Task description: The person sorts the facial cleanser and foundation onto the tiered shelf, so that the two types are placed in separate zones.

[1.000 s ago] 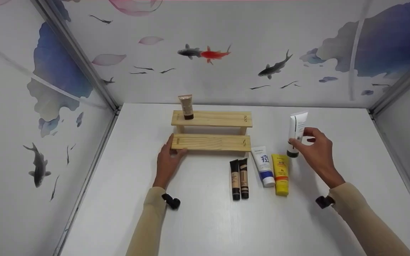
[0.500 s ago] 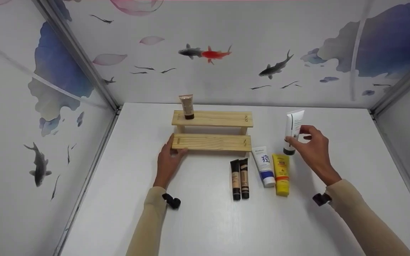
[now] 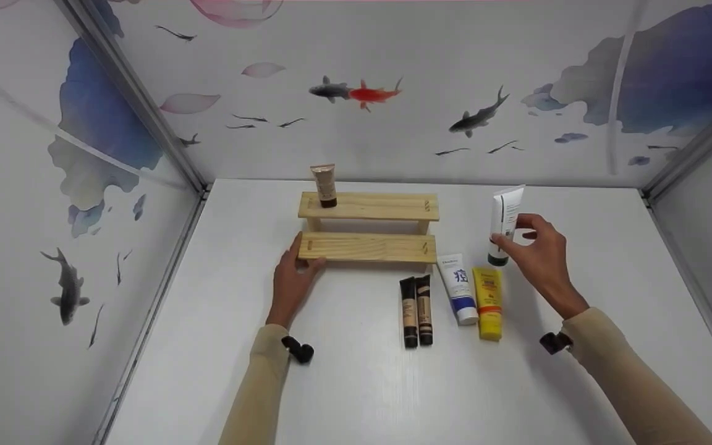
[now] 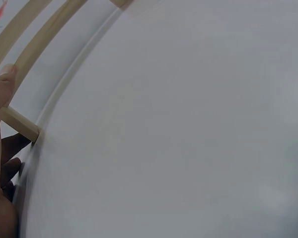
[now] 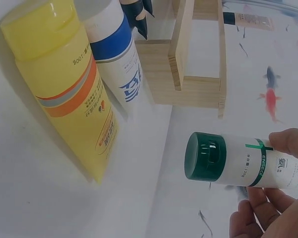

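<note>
My right hand (image 3: 541,250) pinches a white squeeze tube (image 3: 505,216) between thumb and fingers. It is raised off the table, crimped end up, and the right wrist view shows its dark green cap (image 5: 205,156). My left hand (image 3: 292,281) grips the left end of a two-step wooden rack (image 3: 368,247). In the left wrist view its thumb (image 4: 5,82) lies against the front step, with the fingers by the rack's leg (image 4: 21,124). A small beige tube (image 3: 325,185) with a dark cap stands upright at the left of the upper step.
Before the rack's right end lie two slim black-and-beige tubes (image 3: 416,312), side by side. A white tube with a blue band (image 3: 457,287) and a yellow tube (image 3: 488,303) lie just right of them. Printed panels (image 3: 393,142) wall in the white table (image 3: 356,383).
My right hand has carried the white tube a little to the left and away from me. The left hand and the rack stay where they were.
</note>
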A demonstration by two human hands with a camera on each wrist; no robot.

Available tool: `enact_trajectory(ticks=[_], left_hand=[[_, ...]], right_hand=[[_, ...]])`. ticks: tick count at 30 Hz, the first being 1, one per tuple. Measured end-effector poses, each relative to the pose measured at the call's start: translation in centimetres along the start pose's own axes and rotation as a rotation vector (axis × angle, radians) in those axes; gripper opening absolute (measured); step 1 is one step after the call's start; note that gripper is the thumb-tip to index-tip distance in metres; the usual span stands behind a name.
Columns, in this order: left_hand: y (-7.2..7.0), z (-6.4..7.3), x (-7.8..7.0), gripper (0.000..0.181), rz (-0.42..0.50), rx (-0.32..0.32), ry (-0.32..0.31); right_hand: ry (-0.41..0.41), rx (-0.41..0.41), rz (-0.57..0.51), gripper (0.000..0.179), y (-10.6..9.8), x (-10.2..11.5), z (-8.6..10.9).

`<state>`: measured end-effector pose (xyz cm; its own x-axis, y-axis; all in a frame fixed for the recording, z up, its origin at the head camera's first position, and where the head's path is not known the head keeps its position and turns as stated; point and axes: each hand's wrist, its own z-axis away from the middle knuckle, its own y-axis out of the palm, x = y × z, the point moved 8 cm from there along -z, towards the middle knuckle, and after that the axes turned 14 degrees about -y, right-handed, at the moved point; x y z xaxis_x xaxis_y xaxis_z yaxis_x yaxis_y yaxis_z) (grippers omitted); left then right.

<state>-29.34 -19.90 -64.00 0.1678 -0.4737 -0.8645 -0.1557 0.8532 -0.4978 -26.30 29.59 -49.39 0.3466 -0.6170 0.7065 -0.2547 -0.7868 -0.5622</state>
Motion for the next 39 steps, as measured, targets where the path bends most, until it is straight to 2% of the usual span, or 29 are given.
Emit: enact_trajectory(ticks=[5, 14, 26, 39], left_hand=[[0.0, 0.0, 0.0, 0.092, 0.000, 0.003, -0.013], [-0.1, 0.1, 0.0, 0.093, 0.002, 0.000, 0.006], [0.0, -0.3, 0.3, 0.095, -0.020, -0.008, 0.000], [0.1, -0.4, 0.4, 0.094, -0.039, -0.006, -0.018]], right_hand=[[-0.001, 0.008, -0.009, 0.056, 0.2, 0.3, -0.2], [-0.013, 0.015, -0.031, 0.056, 0.7, 0.9, -0.6], [-0.030, 0.010, -0.031, 0.053, 1.3, 1.6, -1.5], [-0.013, 0.014, -0.060, 0.053, 2.0, 2.1, -2.1]])
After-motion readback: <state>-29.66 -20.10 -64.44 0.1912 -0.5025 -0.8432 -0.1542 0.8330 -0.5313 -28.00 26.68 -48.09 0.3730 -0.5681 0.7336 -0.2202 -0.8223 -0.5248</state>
